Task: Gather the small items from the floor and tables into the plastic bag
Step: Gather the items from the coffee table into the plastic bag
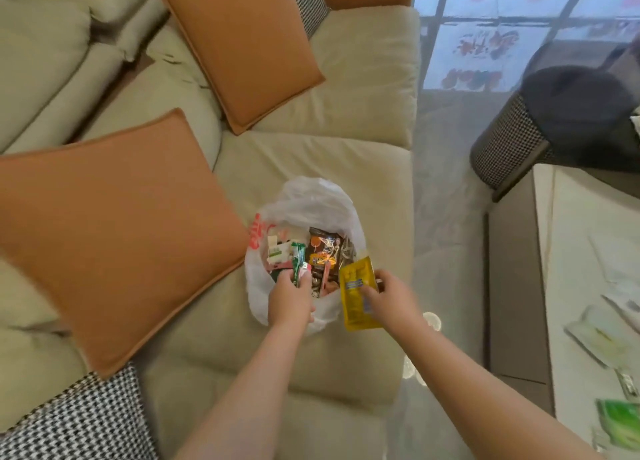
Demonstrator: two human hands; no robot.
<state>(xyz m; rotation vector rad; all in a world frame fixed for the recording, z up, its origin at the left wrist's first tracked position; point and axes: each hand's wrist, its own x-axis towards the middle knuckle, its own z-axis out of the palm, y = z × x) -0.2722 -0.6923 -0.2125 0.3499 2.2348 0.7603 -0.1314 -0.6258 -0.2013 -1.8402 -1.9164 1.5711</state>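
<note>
A white plastic bag (311, 199) with red print sits open on the beige sofa seat, holding several snack packets, among them a dark one with orange print (323, 248). My left hand (291, 295) grips a few small green and red sachets (298, 262) over the bag's near rim. To its right, my right hand (388, 295) pinches a yellow packet (356, 293) at the bag's right edge, thumb on its face.
Two orange cushions (114, 231) and a houndstooth one (83, 421) lie on the sofa (363, 113). A white table (588, 286) at right carries several packets, one green (620, 425). A dark mesh basket (554, 127) stands beyond it. Glossy floor runs between sofa and table.
</note>
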